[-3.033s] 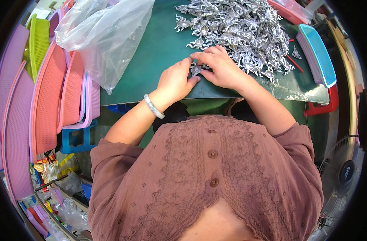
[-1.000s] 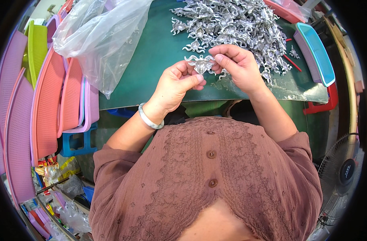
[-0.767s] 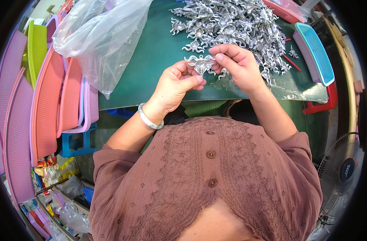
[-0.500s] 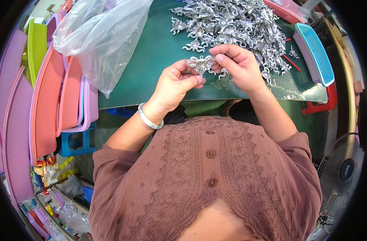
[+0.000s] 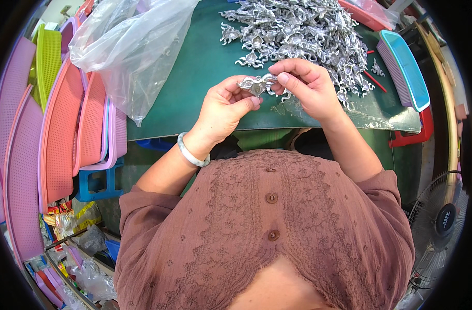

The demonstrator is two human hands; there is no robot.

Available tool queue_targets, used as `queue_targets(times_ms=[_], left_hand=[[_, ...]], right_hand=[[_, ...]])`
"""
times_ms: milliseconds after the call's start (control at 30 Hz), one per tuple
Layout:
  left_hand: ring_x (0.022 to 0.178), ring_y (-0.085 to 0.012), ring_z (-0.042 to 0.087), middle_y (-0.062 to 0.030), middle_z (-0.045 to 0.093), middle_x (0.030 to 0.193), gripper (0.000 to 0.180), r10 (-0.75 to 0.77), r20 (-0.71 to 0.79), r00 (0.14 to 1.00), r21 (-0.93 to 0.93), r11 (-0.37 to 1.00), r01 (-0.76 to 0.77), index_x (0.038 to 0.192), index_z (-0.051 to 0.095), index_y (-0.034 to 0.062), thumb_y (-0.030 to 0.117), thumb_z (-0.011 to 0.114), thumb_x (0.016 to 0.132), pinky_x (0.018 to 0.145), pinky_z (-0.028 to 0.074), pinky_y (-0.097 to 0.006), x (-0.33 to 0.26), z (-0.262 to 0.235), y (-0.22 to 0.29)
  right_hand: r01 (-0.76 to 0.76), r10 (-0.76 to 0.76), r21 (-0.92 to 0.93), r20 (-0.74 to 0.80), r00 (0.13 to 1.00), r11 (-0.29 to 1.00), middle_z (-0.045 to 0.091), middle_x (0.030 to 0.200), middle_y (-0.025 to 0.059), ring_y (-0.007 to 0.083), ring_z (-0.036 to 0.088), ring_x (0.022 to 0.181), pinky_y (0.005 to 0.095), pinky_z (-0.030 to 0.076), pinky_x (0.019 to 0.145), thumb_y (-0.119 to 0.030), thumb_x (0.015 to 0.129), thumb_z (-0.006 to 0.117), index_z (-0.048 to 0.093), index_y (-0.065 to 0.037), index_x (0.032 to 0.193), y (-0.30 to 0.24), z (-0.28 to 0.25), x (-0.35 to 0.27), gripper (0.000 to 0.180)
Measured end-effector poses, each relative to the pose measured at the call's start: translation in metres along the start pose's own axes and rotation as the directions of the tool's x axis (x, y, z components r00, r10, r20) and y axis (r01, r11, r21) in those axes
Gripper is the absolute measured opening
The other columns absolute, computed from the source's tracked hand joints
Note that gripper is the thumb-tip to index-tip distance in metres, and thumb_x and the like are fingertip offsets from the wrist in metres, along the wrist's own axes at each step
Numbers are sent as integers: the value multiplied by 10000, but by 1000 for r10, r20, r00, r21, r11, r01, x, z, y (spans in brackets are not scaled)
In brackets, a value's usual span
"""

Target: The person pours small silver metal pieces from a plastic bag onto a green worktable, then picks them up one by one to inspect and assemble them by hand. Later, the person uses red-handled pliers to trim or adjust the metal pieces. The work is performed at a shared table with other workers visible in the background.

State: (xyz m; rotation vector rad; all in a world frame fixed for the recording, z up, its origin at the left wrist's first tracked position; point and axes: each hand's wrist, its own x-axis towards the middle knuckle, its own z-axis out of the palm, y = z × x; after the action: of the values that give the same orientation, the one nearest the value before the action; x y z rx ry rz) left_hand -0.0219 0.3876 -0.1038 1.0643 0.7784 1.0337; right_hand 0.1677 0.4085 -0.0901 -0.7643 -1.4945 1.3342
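Both my hands pinch one small silver metal ornament (image 5: 257, 83) just above the near edge of the green table (image 5: 194, 82). My left hand (image 5: 225, 106), with a pale bangle on its wrist, grips the ornament's left end. My right hand (image 5: 306, 88) grips its right end between thumb and fingers. Just beyond my hands lies a big heap of the same silver ornaments (image 5: 298, 36), spread on a clear plastic sheet.
A crumpled clear plastic bag (image 5: 132, 51) lies on the table's left part. Pink, orange and green plastic baskets (image 5: 50, 134) stand stacked on edge at the left. A blue-rimmed tray (image 5: 404, 67) sits at the right, a red stool below it, and a floor fan (image 5: 440, 222) stands lower right.
Three seconds ago my hands worked low at the table's edge. They have since lifted the ornament a little and hold it nearly still over the last second.
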Motion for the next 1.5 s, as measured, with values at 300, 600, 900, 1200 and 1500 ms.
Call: queue_targets(times_ms=[300,600,900,1200,1500], left_hand=[[799,-139,578,-66,592,930,268,3,-7,1000,10,1000,-3,1014,527,20,-45,579,759,720,476,-256,0,1,1],[833,-134,570,-74,582,953,280,-19,10,1000,-28,999,19,1032,505,22,-41,565,766,725,471,-253,0,2,5],[879,-140,561,-79,565,979,355,-14,7,1000,-36,999,14,1107,449,22,-40,547,772,722,473,-251,-1,2,6],[869,-147,567,-89,568,967,379,0,21,1000,-67,998,1,1131,432,25,-15,566,779,704,473,-245,-1,1,4],[847,-141,566,-90,570,960,379,-2,20,1000,-71,997,4,1130,434,25,4,576,779,695,472,-244,-2,5,8]], right_hand=[[-10,10,18,-4,1000,1000,592,739,29,72,534,662,209,451,630,-81,836,533,583,10,958,0,0,2,161],[-21,22,24,-13,1000,999,593,731,27,71,531,650,206,449,620,-77,836,530,583,9,955,-1,1,3,156],[-48,48,34,1,999,998,594,749,34,83,539,664,221,458,633,-50,843,485,581,9,973,1,-1,4,172],[-86,87,91,-8,996,992,589,764,34,87,539,670,225,461,639,-22,836,474,579,10,983,2,-1,4,184],[-107,111,144,-23,994,984,594,775,49,95,545,674,223,461,639,-31,819,518,562,26,996,2,-1,3,191]])
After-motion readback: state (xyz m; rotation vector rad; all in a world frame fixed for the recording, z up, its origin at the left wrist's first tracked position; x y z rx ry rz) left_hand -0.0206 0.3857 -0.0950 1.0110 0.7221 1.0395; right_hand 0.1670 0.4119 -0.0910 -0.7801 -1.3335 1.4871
